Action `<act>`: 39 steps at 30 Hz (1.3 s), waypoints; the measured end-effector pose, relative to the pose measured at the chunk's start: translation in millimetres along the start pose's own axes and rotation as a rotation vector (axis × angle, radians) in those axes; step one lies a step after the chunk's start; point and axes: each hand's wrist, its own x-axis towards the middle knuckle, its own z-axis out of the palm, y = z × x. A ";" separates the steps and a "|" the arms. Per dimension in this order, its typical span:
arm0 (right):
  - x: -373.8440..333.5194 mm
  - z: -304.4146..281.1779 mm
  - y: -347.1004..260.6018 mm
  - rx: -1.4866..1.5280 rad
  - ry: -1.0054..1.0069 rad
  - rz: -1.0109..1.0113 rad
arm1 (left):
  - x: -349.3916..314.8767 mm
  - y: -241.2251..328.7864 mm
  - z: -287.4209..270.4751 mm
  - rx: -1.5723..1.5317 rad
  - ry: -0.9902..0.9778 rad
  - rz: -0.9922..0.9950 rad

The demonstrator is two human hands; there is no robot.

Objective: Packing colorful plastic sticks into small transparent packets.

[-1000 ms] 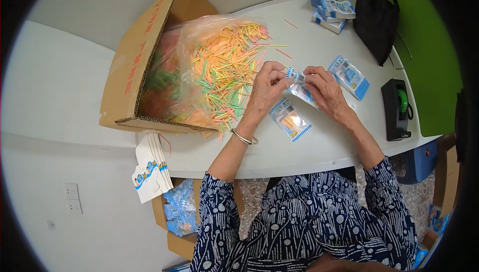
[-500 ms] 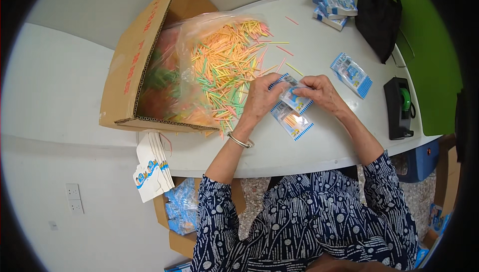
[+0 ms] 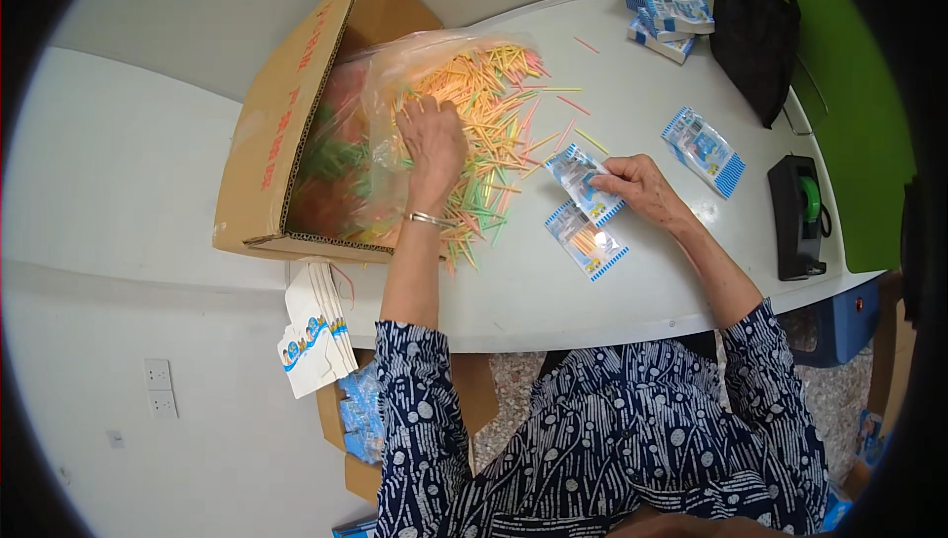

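My left hand (image 3: 433,143) rests on the heap of thin coloured sticks (image 3: 479,133), mostly orange, with yellow, green and pink ones. Its fingers are bent and a little apart; their tips are hidden, and nothing shows in its grip. Between thumb and fingers, my right hand (image 3: 642,186) pinches a small clear plastic packet (image 3: 583,183) with blue and white print. Below it lies another packet (image 3: 585,240) with orange sticks inside, its top partly covered by the held one. To the right of my right hand lies a third blue and white packet (image 3: 704,151).
A cardboard box (image 3: 272,143) lies tipped on its side, its clear plastic liner (image 3: 385,94) spilling sticks. Stacked packets (image 3: 667,15), a black bag (image 3: 758,39) and a black tape dispenser (image 3: 793,227) stand right. Folded white cartons (image 3: 316,331) hang at the front left edge.
My left hand has let go of the packet and moved left onto the stick heap. The right hand keeps the packet in nearly the same place.
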 end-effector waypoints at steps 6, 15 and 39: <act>0.6 1.1 -2.1 0.042 -0.003 -0.003 | 28.7 -30.5 31.2 0.040 0.078 -0.032; 1.2 -0.3 5.7 0.052 -0.016 -0.019 | 53.6 -26.9 99.8 0.400 -0.236 0.016; 4.3 -1.3 2.1 0.037 -0.041 -0.062 | 46.3 -62.0 114.3 -0.274 -0.076 -0.537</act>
